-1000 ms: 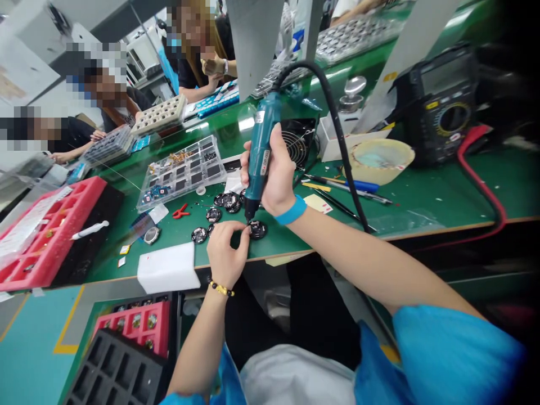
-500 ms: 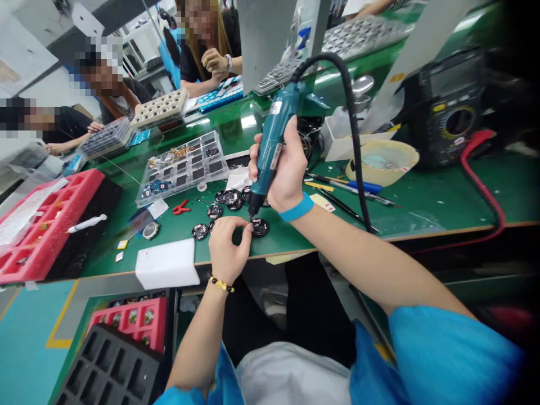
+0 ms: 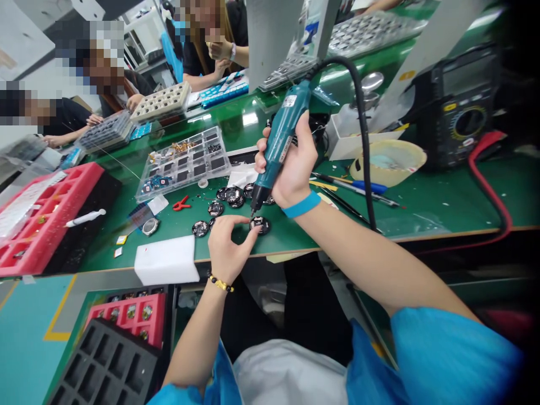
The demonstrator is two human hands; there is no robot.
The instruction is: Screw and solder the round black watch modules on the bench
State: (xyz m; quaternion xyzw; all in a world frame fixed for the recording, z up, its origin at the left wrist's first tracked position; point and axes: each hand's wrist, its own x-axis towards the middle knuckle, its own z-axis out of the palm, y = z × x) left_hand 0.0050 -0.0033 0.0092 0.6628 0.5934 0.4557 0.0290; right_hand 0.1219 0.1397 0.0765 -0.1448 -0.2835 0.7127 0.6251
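My right hand [image 3: 297, 163] is wrapped round a teal electric screwdriver [image 3: 282, 135], tilted with its black nose down and to the left. Its bit points at the left edge of a round black part [image 3: 260, 225] lying flat on the green bench; I cannot tell whether it touches. My left hand [image 3: 228, 247] has thumb and forefinger at that part's left side, gripping its edge. Several similar round black parts [image 3: 234, 196] lie just beyond, partly hidden by the screwdriver.
A clear compartment box [image 3: 185, 163] holds small parts. Nearby lie a red clip [image 3: 181, 203], a watch case [image 3: 150, 226] and a white block [image 3: 166, 260]. Pens [image 3: 371, 187] and a yellow bowl [image 3: 390, 163] are right. A black cable [image 3: 365, 140] loops beside my right arm. People sit opposite.
The screwdriver and my right hand have shifted slightly right in view. My left thumb has moved from near the bit down onto the round part's lower left edge.
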